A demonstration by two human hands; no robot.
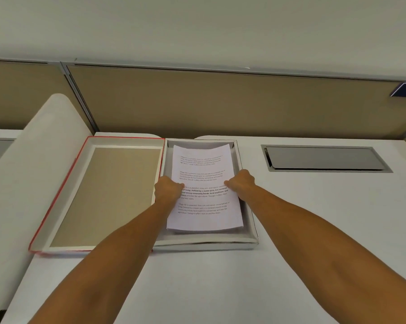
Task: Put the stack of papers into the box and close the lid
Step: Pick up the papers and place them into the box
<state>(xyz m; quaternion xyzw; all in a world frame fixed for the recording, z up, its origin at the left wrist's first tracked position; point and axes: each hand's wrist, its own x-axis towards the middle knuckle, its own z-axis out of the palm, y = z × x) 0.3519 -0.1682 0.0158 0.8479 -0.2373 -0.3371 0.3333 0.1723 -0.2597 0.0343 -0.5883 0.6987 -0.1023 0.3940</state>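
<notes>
A stack of white printed papers [203, 164] lies inside the shallow grey box [249, 206] in the middle of the desk. The box's red-edged lid [103, 195] is hinged open flat to the left, its tan inside facing up. My left hand [168, 189] grips the stack's left edge, thumb on top. My right hand [241, 183] grips the right edge the same way. The stack's near end sits slightly raised above the box floor.
A white desk [290, 230] carries the box. A grey metal cable hatch [323, 159] is set into the desk at the right. A tan partition wall [220, 104] runs along the back. A white curved divider [33, 171] rises at the left.
</notes>
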